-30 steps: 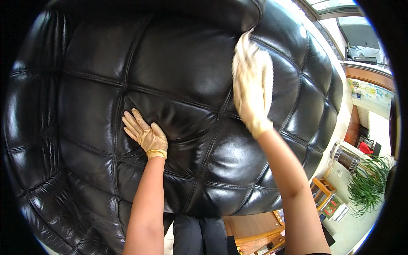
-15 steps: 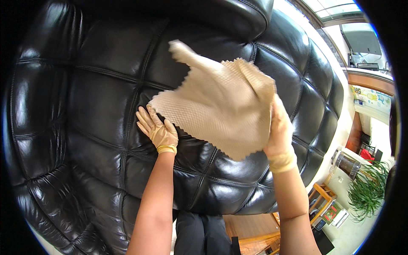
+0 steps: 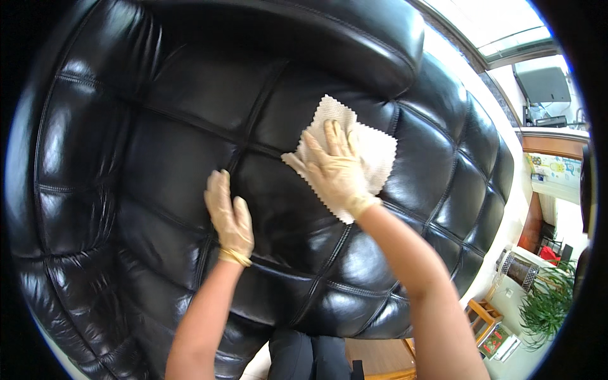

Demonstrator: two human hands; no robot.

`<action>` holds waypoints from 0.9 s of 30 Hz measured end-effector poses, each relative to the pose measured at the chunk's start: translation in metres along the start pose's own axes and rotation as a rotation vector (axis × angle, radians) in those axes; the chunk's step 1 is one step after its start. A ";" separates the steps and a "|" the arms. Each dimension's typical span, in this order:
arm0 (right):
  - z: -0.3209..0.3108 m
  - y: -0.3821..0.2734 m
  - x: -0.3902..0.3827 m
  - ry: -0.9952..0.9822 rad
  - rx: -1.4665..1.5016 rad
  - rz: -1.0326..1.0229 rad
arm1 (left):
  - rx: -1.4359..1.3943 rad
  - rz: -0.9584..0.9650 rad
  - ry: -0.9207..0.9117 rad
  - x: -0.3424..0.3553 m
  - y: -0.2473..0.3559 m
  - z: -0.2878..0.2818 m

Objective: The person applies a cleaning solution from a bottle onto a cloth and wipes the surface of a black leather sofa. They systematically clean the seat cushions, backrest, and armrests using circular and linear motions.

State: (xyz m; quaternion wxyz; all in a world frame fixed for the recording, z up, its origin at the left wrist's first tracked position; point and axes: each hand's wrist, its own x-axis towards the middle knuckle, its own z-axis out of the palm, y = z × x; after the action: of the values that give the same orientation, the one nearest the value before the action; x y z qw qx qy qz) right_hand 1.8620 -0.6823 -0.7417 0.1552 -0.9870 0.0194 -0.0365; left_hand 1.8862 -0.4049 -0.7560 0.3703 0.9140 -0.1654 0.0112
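We are laying the right hand (image 3: 335,170) flat, fingers spread and unclenched, on top of 1 cream cloth (image 3: 377,155) with zigzag edges. The cloth is lying just right of the frame's centre, on the black quilted sofa (image 3: 180,161). We are holding the left hand (image 3: 230,220) relaxed and free of any object, fingers together and thumb apart, left of centre; we are not telling from this view whether it is touching the sofa. We are judging the step in hand to be wiping the sofa's surface; in our estimate, the next move is calling for even palm pressure and a stroke onto an adjoining panel, cloth flat. Farther out, at the lower right, we are seeing 1 wooden rack (image 3: 486,310), its contents too small to identify, near 1 green plant (image 3: 548,308).
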 end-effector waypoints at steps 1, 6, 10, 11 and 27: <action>-0.013 0.014 -0.007 -0.080 0.100 -0.058 | 0.164 0.069 0.015 0.016 -0.025 -0.029; -0.024 0.082 0.015 -0.110 -0.333 -0.056 | 0.750 -0.311 0.193 0.075 -0.140 -0.049; 0.017 0.043 0.176 0.036 -0.111 -0.053 | 0.670 -0.288 0.223 0.073 -0.137 -0.020; 0.028 0.041 0.201 0.005 -0.156 -0.157 | 0.641 -0.282 0.225 0.071 -0.136 -0.015; 0.016 0.006 0.126 0.064 -0.359 -0.085 | 0.594 -0.289 0.202 0.068 -0.147 -0.017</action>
State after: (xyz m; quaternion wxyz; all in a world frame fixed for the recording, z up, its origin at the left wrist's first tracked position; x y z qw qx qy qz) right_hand 1.9887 -0.6891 -0.7498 -0.0258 -0.9971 -0.0112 -0.0706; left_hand 1.9984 -0.3146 -0.8333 0.1003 0.9901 0.0138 0.0969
